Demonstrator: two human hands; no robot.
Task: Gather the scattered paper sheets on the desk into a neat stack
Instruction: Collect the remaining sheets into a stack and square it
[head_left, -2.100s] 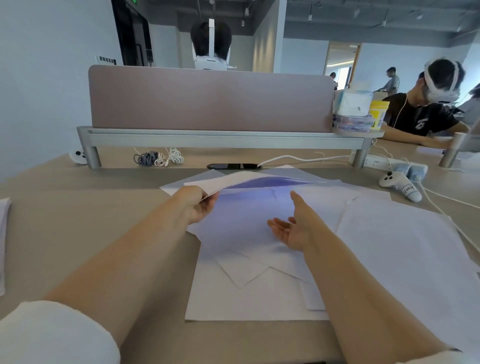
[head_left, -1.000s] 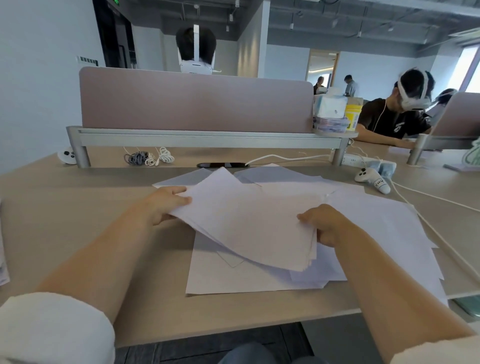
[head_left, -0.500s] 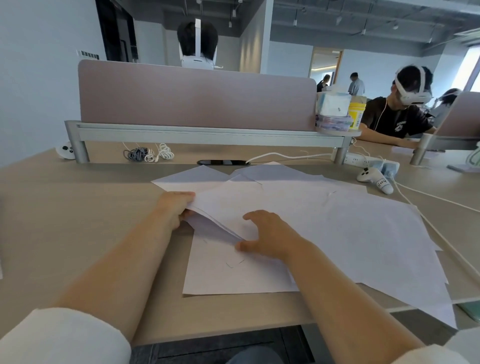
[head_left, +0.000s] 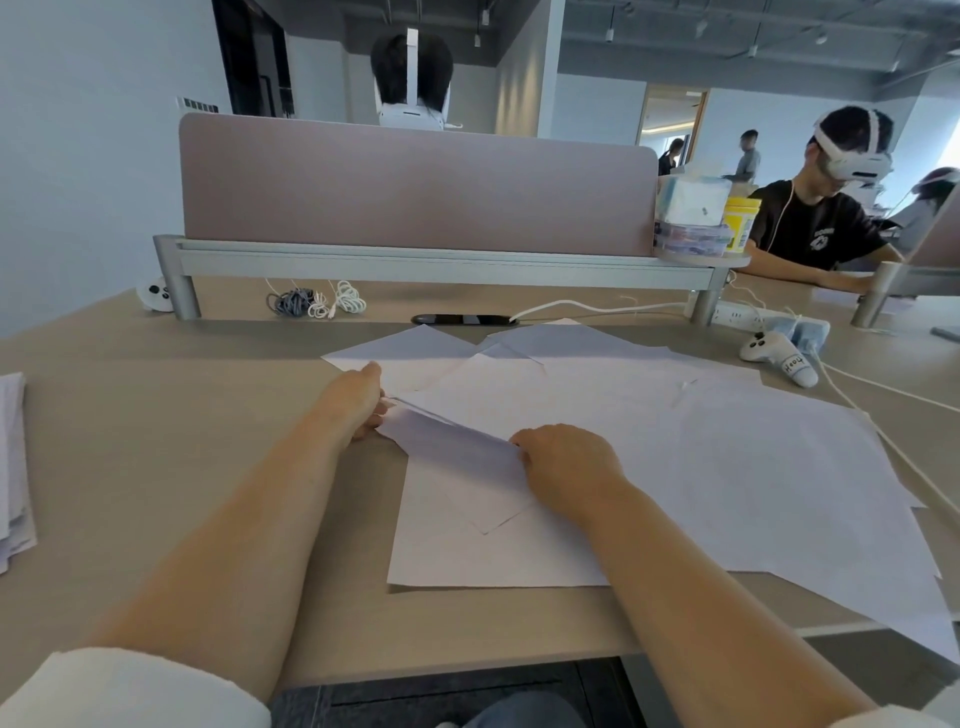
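**Loose Sheets Gripped at Both Ends in Front of the Divider**

A loose spread of white paper sheets (head_left: 727, 467) is seen on the tan surface (head_left: 156, 441). It lies in front of the pink divider (head_left: 415, 187) and reaches out past the divider's right end. The sheets are overlapped at differing angles, with corners left sticking out. The near edge of the surface is overhung by those lying out beyond the divider's right end.

A few upper sheets (head_left: 452, 441) are raised along their near edge, in front of the divider's middle. Their left corner is pinched by the left hand (head_left: 358, 400); how its fingers lie beneath the paper cannot be told. The other end of the raised edge is gripped by the right hand (head_left: 566, 467), whose fingers (head_left: 530, 441) are curled round it. One large sheet (head_left: 467, 551) is left flat below both hands.

Coiled cables (head_left: 317, 301) and a dark phone (head_left: 465, 319) are placed just under the divider's rail. A white controller (head_left: 779, 358) and a power strip (head_left: 743, 313) are found near its right post. A tissue box (head_left: 691, 200) and a yellow tub (head_left: 742, 223) are set at the divider's right end. A separate paper pile (head_left: 13, 467) is cut off by the frame, well to the divider's left. A person in a headset (head_left: 821, 218) is seated beyond the divider's right end.
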